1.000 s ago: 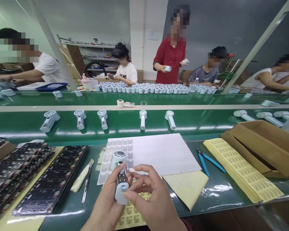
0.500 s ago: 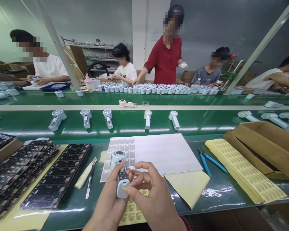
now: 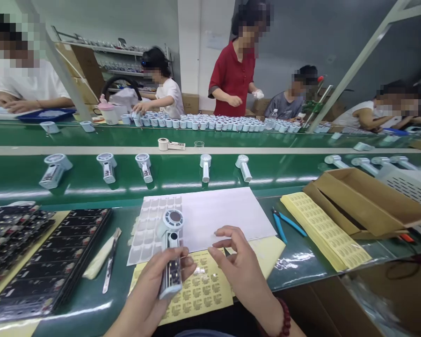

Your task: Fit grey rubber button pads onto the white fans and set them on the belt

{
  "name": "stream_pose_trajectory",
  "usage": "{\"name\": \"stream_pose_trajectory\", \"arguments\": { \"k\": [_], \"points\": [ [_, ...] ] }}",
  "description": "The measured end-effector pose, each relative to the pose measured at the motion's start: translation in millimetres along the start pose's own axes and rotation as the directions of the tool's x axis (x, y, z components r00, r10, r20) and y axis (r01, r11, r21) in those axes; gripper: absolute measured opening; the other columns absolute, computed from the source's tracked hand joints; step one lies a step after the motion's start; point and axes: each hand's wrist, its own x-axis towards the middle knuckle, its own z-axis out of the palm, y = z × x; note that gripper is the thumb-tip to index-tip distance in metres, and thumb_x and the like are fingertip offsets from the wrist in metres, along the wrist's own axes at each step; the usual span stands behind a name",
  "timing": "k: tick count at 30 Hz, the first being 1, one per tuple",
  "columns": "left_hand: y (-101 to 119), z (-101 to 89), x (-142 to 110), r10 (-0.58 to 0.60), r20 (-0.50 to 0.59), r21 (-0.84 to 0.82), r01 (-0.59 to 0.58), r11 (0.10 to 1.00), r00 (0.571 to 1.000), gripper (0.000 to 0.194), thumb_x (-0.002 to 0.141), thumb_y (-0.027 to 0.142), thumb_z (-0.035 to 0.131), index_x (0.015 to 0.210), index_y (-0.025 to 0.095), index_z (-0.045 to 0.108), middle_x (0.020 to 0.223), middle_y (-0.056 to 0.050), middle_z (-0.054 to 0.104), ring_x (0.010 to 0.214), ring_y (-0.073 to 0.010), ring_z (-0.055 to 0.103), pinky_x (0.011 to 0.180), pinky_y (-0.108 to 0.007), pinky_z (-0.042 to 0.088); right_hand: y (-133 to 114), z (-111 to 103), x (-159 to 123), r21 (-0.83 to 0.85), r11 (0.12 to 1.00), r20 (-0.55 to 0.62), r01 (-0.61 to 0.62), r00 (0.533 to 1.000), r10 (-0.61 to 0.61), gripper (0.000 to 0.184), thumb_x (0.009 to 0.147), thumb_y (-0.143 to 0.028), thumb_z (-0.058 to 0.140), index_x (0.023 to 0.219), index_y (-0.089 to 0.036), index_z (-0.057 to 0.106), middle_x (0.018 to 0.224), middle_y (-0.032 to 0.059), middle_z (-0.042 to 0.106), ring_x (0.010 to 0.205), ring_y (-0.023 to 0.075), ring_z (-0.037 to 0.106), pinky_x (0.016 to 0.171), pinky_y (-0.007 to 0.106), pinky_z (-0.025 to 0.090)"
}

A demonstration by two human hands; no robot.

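My left hand (image 3: 150, 292) grips a small pale-blue handheld fan (image 3: 170, 252) by its handle, the round head pointing away from me and the open handle showing a circuit board. My right hand (image 3: 240, 267) hovers just right of it, fingers bent and apart, with the fingertips over the edge of a white sticker sheet (image 3: 210, 213). Nothing shows in that hand. Under both hands lies a yellow label sheet (image 3: 199, 290) with small printed labels.
Black circuit-board panels (image 3: 38, 262) are stacked at left, with tweezers (image 3: 109, 264) beside them. Blue cutters (image 3: 284, 223), yellow label strips (image 3: 324, 231) and an open cardboard box (image 3: 368, 201) lie at right. Several fans (image 3: 143, 167) ride the green conveyor (image 3: 182, 175). Other workers sit beyond it.
My right hand has left the fan's handle and moved right to the white sheet. My left hand has lowered the fan slightly. The view has shifted a little.
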Motion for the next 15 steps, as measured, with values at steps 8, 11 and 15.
{"name": "stream_pose_trajectory", "arguments": {
  "k": [8,11,15],
  "points": [
    [-35.1,-22.2,22.1,0.202,0.119,0.367,-0.232,0.901,0.972,0.036,0.067,0.015,0.081,0.1,0.013,0.065,0.102,-0.015,0.077,0.091,-0.0291,0.075,0.083,-0.034,0.061,33.6,-12.7,-15.1,-0.209,0.976,0.101,0.059,0.994,-0.039,0.009,0.085,-0.016,0.057,0.078,-0.02,0.06,0.098,0.0048,0.061,0.078,0.0182,0.062,0.076,0.034,0.049],
    [-38.0,-24.5,25.4,0.216,0.124,0.396,-0.248,0.884,0.969,0.038,0.067,0.018,0.08,0.101,0.015,0.064,0.102,-0.013,0.077,0.093,-0.0292,0.075,0.086,-0.035,0.06,40.7,-9.4,-18.5,-0.264,0.96,0.1,0.092,0.993,-0.067,0.012,0.086,-0.014,0.054,0.078,-0.02,0.06,0.097,0.0067,0.061,0.081,0.0218,0.06,0.072,0.036,0.044],
    [-35.9,-24.5,25.9,0.184,0.105,0.394,-0.21,0.895,0.977,0.037,0.068,0.018,0.08,0.101,0.016,0.065,0.105,-0.013,0.077,0.096,-0.0284,0.074,0.088,-0.035,0.059,40.1,-15.4,-22.0,-0.22,0.967,0.141,0.129,0.985,-0.099,0.01,0.087,-0.018,0.057,0.079,-0.021,0.062,0.095,0.0047,0.061,0.08,0.0185,0.059,0.072,0.032,0.044]
  ]
}}
